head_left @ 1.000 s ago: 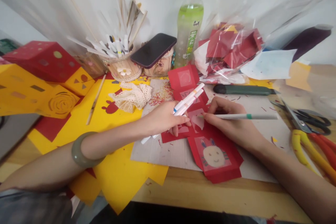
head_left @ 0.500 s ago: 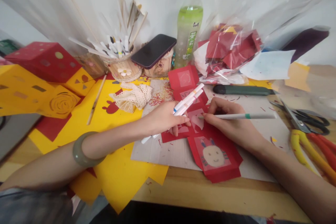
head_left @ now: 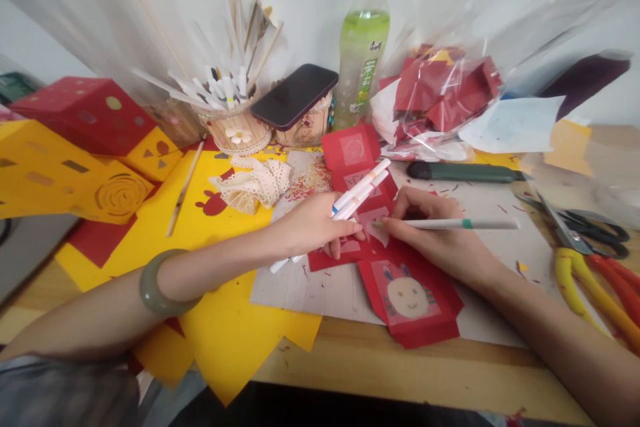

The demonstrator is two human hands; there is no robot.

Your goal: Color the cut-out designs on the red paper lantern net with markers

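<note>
Yellow paper (head_left: pixel 230 333) on wooden table (head_left: pixel 380 361)

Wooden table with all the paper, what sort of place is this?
Probably a place for paper crafts: there are scissors, yellow paper and white markers in the left hand.

**One View From My Head**

My head camera faced forward and down across the desk (head_left: pixel 360 350) to the wall (head_left: pixel 310 7), so near that my forearms (head_left: pixel 225 268) entered from either side and my left hand (head_left: pixel 317 223) and right hand (head_left: pixel 430 223) lay near mid-frame.
</note>
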